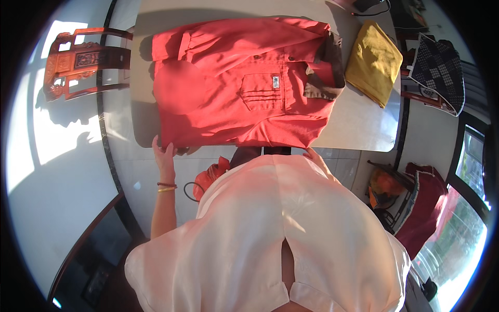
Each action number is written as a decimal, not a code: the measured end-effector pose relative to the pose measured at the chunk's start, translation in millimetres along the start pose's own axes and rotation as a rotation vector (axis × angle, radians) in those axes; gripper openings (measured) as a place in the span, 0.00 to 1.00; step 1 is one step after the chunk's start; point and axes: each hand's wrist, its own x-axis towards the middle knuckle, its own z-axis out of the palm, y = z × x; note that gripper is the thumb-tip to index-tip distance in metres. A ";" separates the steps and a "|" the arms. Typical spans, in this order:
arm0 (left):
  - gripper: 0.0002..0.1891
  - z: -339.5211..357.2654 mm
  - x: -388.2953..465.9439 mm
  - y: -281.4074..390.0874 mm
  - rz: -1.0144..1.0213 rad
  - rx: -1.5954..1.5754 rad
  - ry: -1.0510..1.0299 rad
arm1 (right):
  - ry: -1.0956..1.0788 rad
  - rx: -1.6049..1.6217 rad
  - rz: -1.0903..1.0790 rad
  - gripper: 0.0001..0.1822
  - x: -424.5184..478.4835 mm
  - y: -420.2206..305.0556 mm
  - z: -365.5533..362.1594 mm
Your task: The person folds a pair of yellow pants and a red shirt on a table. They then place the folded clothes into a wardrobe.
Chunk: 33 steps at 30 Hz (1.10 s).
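Observation:
A red long-sleeved shirt [218, 85] with a dark brown collar and a chest pocket lies spread across a beige table [362, 128], its collar toward the right and its hem toward the left. One sleeve is laid along its far side. My left hand [165, 152] is at the shirt's near left corner by the table edge, thumb and fingers at the fabric; two bracelets circle the wrist. My right hand [314, 156] touches the shirt's near edge by the shoulder, and my light blouse partly hides it. Whether its fingers close on the cloth does not show.
Right of the collar lies a folded yellow cloth [374, 64]. A dark device with a cable [366, 4] rests at the far right corner. Carved wooden chair [89, 62] at left; chair with a patterned dark cover [438, 74] at right. A red bag [210, 175] is below the near edge.

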 end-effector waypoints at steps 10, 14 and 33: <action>0.21 -8.9 1.8 47.0 0.011 -0.085 -0.243 | -0.271 0.490 -0.042 0.11 -8.3 -59.0 -0.7; 0.18 -8.9 26.0 73.1 -0.092 -0.327 -0.346 | -0.514 0.866 -0.220 0.06 7.6 -105.8 -38.0; 0.16 78.2 100.8 104.3 0.940 0.593 0.028 | 0.310 -0.537 -0.641 0.23 117.0 -176.2 -54.3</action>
